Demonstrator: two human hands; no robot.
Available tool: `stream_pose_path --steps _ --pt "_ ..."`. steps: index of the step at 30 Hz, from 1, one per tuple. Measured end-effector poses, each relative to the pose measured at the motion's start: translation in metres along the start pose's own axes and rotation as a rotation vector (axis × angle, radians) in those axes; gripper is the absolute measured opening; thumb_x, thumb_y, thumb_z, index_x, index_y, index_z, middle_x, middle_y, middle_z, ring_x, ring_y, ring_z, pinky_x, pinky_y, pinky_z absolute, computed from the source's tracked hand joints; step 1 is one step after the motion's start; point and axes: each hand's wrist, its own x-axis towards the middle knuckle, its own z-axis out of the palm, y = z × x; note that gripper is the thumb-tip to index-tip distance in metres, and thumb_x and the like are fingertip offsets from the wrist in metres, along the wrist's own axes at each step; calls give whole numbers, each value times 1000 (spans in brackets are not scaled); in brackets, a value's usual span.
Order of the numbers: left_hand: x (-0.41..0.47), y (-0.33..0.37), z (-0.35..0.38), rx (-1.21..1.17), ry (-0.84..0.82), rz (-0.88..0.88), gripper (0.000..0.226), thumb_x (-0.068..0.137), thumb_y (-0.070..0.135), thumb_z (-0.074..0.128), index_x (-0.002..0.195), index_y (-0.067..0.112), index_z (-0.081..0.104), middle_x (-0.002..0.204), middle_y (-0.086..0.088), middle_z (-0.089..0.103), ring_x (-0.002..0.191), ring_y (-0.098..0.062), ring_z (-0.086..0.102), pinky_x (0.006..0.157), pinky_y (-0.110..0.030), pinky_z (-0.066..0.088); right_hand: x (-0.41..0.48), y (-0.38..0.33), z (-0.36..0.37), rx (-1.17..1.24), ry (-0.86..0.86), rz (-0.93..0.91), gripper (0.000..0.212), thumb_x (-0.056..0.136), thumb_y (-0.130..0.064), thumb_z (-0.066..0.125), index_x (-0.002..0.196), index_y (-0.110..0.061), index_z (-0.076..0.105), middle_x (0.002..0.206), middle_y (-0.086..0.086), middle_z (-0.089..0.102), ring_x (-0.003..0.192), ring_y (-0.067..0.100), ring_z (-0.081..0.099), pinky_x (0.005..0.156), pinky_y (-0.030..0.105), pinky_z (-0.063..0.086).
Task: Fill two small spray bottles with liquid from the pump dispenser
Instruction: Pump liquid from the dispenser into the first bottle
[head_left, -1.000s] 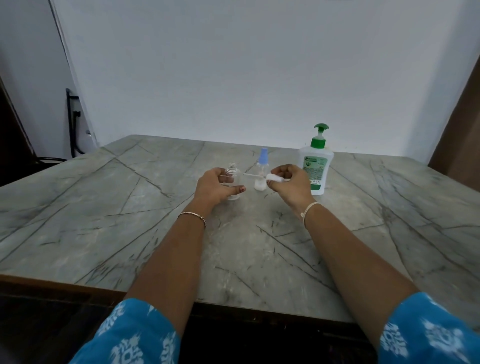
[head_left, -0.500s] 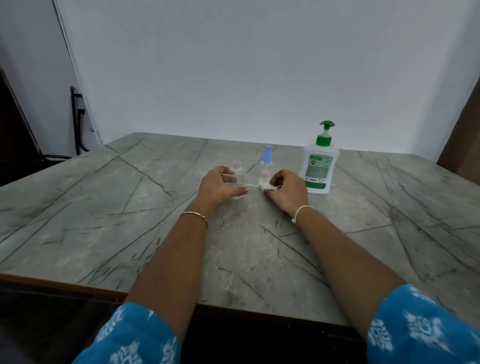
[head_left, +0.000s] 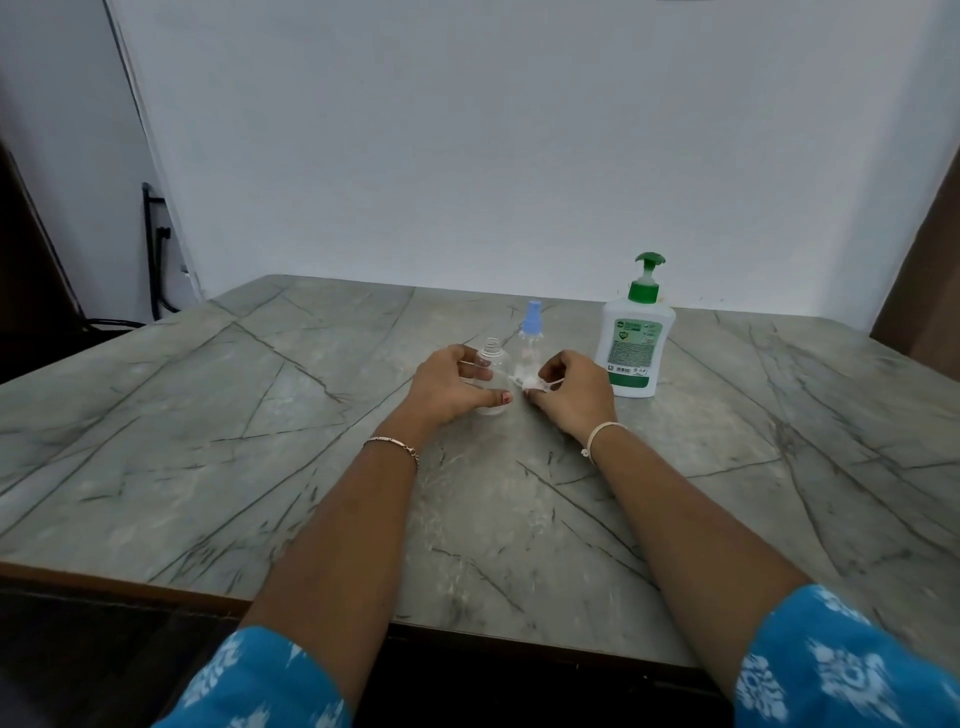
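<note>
A small clear spray bottle (head_left: 491, 358) with its top off stands upright on the marble table (head_left: 260, 426), and my left hand (head_left: 451, 387) grips its body. My right hand (head_left: 571, 389) pinches the removed white spray head with its thin tube (head_left: 535, 383), low over the table just right of that bottle. A second small bottle with a blue cap (head_left: 531, 338) stands upright behind the two hands. The white pump dispenser with a green pump (head_left: 635, 338) stands to the right of my right hand, apart from it.
The table's near edge (head_left: 208, 603) runs across the bottom of the view. A white wall rises behind the table. A dark cable and bracket (head_left: 153, 249) hang at the far left, and a brown panel (head_left: 930, 270) stands at the far right.
My right hand has lowered the spray head from beside the open bottle down toward the table. My left hand has kept its hold on the open bottle.
</note>
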Motion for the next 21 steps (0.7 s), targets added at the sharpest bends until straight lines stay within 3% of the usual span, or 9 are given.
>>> stream_pose_path --steps 6,10,13,16,21 --pt "-6 11 8 8 -63 39 62 61 19 89 113 10 57 105 -3 69 85 -14 68 79 -23 54 -1 0 -13 40 -49 25 36 65 -20 87 92 -16 63 94 0 64 84 17 60 79 30 52" --pt "-7 12 12 31 -76 46 61 60 22 90 112 13 57 102 2 69 84 -12 68 79 -21 53 2 3 -32 135 -59 80 37 63 -15 89 88 -18 61 91 -3 65 85 16 63 80 30 54" --pt "-6 11 15 27 -65 56 58 60 22 90 108 14 59 100 3 70 81 -11 68 76 -18 52 4 6 -49 263 42 103 25 70 -9 83 82 -18 64 83 -3 66 78 15 64 82 32 56" --pt "-6 11 21 29 -78 76 61 57 23 92 108 13 61 99 4 71 83 -12 69 84 -26 54 7 9 -65 365 157 103 17 75 -6 78 76 -18 66 74 -4 67 70 11 63 75 37 58" --pt "-9 10 28 25 -105 116 59 56 31 91 104 23 58 97 10 69 87 -10 68 86 -27 54 7 11 -83 289 442 63 22 74 -20 80 82 -23 59 80 -11 62 71 4 58 66 25 46"
